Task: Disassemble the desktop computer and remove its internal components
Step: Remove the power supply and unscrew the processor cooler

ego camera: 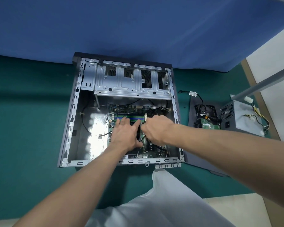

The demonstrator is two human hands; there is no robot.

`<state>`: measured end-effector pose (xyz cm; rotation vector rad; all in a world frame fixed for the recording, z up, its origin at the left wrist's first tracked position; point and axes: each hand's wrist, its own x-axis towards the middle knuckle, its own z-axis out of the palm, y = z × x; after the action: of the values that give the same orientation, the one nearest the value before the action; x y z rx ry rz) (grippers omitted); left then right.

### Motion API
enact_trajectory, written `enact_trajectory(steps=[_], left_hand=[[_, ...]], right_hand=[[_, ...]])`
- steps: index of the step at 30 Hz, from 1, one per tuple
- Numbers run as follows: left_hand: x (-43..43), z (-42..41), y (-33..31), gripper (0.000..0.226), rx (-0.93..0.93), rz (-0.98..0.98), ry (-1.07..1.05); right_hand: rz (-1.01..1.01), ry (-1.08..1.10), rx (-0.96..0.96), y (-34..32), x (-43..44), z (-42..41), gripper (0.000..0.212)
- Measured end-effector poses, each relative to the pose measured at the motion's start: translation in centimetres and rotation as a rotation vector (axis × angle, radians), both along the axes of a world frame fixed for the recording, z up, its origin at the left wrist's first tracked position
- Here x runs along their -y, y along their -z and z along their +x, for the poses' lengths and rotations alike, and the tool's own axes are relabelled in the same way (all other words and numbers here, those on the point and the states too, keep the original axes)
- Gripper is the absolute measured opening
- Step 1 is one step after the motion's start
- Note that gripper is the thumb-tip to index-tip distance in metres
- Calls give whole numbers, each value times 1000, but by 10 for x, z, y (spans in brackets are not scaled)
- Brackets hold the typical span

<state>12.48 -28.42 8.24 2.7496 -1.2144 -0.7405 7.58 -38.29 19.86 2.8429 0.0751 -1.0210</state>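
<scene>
1. White cloth (154, 202) on person's lap: nearest item, just off near edge of case (73, 102).
2. Two bare forearms reach over case's near rim, into its interior.
3. L hand (126, 133): inside case, near-ctr. Fingers spread and mostly straight, laid flat on a dark part over the mobo (154, 154). Grips nothing; fingertips reach RAM slots (134, 116).
4. R hand (156, 128): inside case, just beside L hand, almost touching. Fingers curled down toward board. Cannot tell what they hold, if anything, as it is hidden under the knuckles.
5. Desktop case, task item: lies on its side on green bench (23, 112), open face up, side cover off. Mobo seated in R half of interior. L half is bare metal floor w/ loose black cable (105, 134).
6. RAM slots: blue/green strips on mobo, far side of the hands.
7. Drive cage (129, 84): silver sheet metal across far end of case.
8. Dark grey panel (202, 158): flat on bench, touching R side of case.
9. HDD (210, 126): green PCB up, on that panel, among black wiring.
10. PSU (243, 118): grey box w/ wire bundle, beyond HDD, further R of case.
11. Black cable w/ white tag (193, 94): on bench, R of case's far corner.
12. Grey bar (261, 84): slants above PSU.
13. Blue cloth (138, 30): hangs behind case, meets its far edge.
</scene>
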Motion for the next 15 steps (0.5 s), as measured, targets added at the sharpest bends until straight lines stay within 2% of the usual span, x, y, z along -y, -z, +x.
enact_trajectory(steps=[2,3,6,8,10,12,13,15], left_hand=[[0,0,0,96,5,-10,1],[0,0,-1,95,7,-12,0],[-1,1,-1,95,-4,-15,-9],[-2,2,-1,92,-1,-21,-4],[-2,2,0,94,-2,-24,4],[-2,2,1,97,-3,-28,-3],[-2,2,2,98,-2,-27,-4],[-2,2,3,99,2,-17,4]], right_hand=[[-43,-243,3,-1,3,-2,20],[-28,-285,14,-2,5,-1,20],[133,-124,25,-5,11,2,11],[274,131,14,-4,8,3,32],[359,567,36,3,6,5,48],[436,1050,-26,7,6,9,36],[462,1203,-104,5,6,11,29],[433,1215,-195,2,6,14,23]])
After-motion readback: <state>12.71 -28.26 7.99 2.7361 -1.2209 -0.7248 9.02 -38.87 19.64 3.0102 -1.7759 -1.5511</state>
